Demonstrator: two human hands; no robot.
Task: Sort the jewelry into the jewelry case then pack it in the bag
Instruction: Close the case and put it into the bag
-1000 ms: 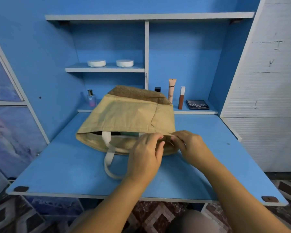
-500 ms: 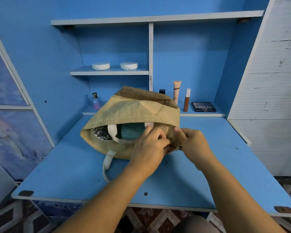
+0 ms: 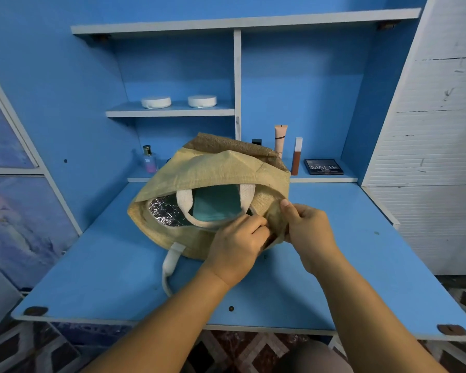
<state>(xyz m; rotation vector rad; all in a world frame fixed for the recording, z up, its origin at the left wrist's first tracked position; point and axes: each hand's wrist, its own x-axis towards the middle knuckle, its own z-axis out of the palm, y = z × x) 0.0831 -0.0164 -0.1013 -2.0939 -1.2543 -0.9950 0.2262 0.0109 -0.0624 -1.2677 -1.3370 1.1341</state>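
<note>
Head view: teal jewelry case [image 3: 215,204] inside open bag [image 3: 213,170], just beyond fingers [image 3: 256,224].

Jute bag [image 3: 210,170] on its side mid-desk [image 3: 105,270], mouth toward the front edge; teal jewelry case [image 3: 215,204] inside, silver foil lining [image 3: 164,211] showing. Left hand [image 3: 236,250] and right hand [image 3: 310,232] pinch the mouth's right rim; white handle [image 3: 171,261] trails forward

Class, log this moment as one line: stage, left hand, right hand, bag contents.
stage: packing | left hand grips bag mouth | right hand pinches bag corner | teal case inside bag
</note>
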